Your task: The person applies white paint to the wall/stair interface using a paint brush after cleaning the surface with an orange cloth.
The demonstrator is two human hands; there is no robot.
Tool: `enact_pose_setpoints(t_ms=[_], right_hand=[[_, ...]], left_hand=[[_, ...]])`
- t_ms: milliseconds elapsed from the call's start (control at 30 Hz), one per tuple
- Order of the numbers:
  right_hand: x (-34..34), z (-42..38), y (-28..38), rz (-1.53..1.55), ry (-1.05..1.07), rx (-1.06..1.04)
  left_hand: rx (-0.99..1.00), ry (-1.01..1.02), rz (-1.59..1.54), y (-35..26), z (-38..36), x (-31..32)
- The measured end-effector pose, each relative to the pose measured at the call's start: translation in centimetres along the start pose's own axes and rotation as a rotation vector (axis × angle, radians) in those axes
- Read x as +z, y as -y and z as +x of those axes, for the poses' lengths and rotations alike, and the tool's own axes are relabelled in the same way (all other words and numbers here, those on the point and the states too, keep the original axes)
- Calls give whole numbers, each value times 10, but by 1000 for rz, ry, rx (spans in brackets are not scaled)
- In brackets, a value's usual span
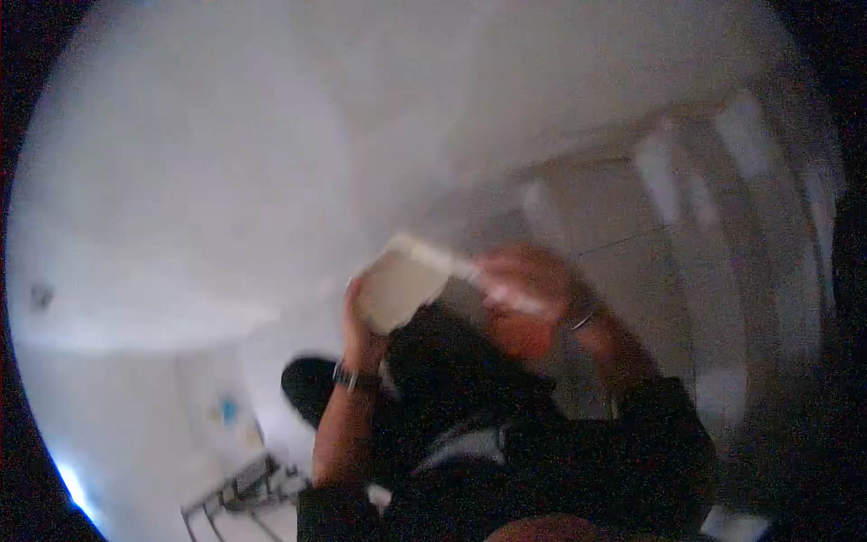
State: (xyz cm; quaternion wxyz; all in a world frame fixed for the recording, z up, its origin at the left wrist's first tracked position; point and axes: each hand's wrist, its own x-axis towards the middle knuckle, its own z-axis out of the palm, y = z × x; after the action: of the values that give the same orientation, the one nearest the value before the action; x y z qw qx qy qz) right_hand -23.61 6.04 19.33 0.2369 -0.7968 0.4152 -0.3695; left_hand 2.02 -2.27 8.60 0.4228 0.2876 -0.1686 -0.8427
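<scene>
My left hand (356, 312), with a dark watch on the wrist, grips the edge of a cream-coloured flat piece or shallow tub (397, 294); blur hides which. My right hand (528, 280) is smeared by motion but closed around a pale-handled tool (465, 269). The tool's far end meets the upper right edge of the cream piece, and I cannot make out whether it is a brush or a scraper. Both hands are in front of my body, over my dark trousers.
A pale wall (226, 163) curves across the front and left. To the right are tiled floor (614, 208) and whitish step-like bands (695, 199), blurred. A dark metal rack or ladder-like frame (239, 492) stands at lower left, near a small blue thing (228, 410).
</scene>
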Motion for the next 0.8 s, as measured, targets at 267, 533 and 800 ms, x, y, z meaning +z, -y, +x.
enact_pose_setpoints(t_ms=[267,533,800], right_hand=[[-33,40,13,-505,201,-358],[-6,58,13,-560,451,-510],[-11,60,9,-452,411,-415]], left_hand=[[-3,20,147,2,-2,24],[-78,92,105,-3,1,13],[-89,74,107,-8,-1,21]])
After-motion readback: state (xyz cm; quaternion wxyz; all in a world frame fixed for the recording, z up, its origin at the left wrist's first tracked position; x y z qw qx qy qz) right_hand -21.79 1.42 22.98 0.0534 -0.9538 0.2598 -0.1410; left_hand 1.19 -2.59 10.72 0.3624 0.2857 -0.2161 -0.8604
